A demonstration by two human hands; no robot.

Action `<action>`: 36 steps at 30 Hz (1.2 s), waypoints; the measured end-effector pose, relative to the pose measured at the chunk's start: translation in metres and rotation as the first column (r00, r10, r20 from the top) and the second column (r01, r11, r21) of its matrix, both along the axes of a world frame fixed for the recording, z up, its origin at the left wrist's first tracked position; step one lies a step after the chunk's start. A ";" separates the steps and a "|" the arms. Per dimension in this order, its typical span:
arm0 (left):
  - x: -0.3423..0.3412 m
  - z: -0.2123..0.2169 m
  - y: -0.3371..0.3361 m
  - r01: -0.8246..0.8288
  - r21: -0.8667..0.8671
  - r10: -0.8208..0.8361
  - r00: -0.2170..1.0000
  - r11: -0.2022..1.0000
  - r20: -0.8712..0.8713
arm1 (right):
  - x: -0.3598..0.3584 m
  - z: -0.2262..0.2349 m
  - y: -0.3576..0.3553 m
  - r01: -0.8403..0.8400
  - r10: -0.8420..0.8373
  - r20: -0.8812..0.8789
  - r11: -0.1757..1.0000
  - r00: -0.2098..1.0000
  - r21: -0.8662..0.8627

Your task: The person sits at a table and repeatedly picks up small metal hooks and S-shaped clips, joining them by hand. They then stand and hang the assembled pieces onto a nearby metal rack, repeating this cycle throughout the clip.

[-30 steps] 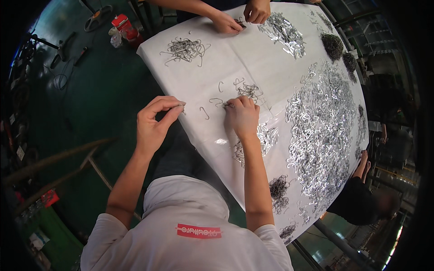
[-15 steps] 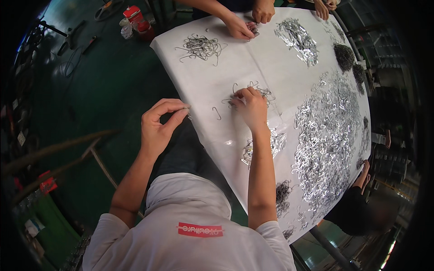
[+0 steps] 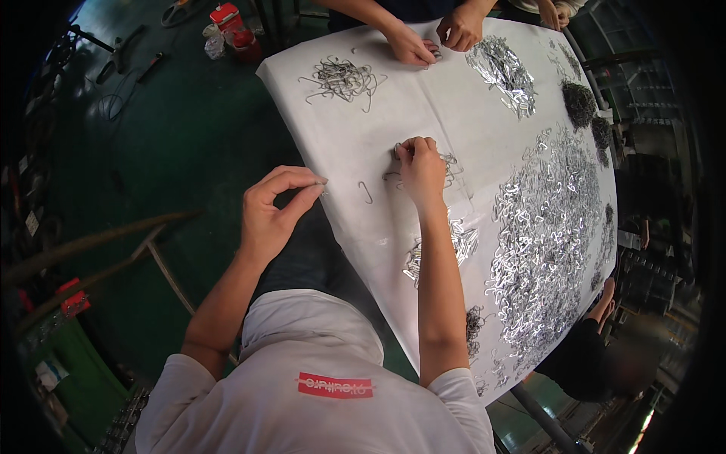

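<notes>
My left hand (image 3: 278,208) is held at the near left edge of the white-covered table (image 3: 310,125), thumb and forefinger pinched together; a tiny bit shows at the tips, too small to make out. Over the table, my right hand (image 3: 423,170) has its fingers closed on a bent metal hook (image 3: 397,151), partly hidden by the fingertips. Under and beside that hand lies a small group of loose wire hooks (image 3: 452,170). A single hook (image 3: 366,192) rests apart between my hands. Behind my right forearm is a pile of shiny flat metal pieces (image 3: 463,240), partly covered by the arm.
A tangled hook pile (image 3: 342,79) lies far left, a shiny pile (image 3: 503,72) far right. Many metal pieces (image 3: 544,250) spread over the right side, with dark wire clumps (image 3: 579,104) beyond. Co-workers' hands (image 3: 412,45) work at the far edge; another person (image 3: 582,356) is at right.
My right hand has lifted slightly away from the loose hooks, its fingers now closed on a hook. My left hand keeps its pinch. A co-worker's hand at the far edge has shifted right.
</notes>
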State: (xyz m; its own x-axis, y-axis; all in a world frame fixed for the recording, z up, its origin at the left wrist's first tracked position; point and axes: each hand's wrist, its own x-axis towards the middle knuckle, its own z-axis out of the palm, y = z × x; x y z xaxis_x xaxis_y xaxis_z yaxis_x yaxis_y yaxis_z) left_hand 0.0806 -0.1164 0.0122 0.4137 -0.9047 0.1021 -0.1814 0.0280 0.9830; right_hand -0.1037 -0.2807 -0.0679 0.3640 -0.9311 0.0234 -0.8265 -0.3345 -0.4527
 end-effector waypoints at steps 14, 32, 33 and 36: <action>0.006 0.003 0.005 -0.010 -0.010 0.010 1.000 1.000 0.016 | 0.001 0.014 -0.039 0.074 -0.081 -0.070 0.992 0.994 -0.098; 0.005 0.000 0.012 -0.010 -0.005 0.010 1.000 1.000 -0.004 | -0.010 0.020 0.026 0.058 -0.056 -0.013 0.984 0.998 0.167; 0.005 -0.001 0.012 -0.012 0.009 0.012 0.999 1.000 -0.031 | -0.011 0.019 0.026 0.022 -0.011 -0.075 0.988 0.997 0.152; 0.001 -0.002 0.013 -0.001 0.034 0.002 0.999 0.999 -0.046 | -0.013 0.013 0.031 -0.037 0.056 -0.220 0.995 0.974 0.090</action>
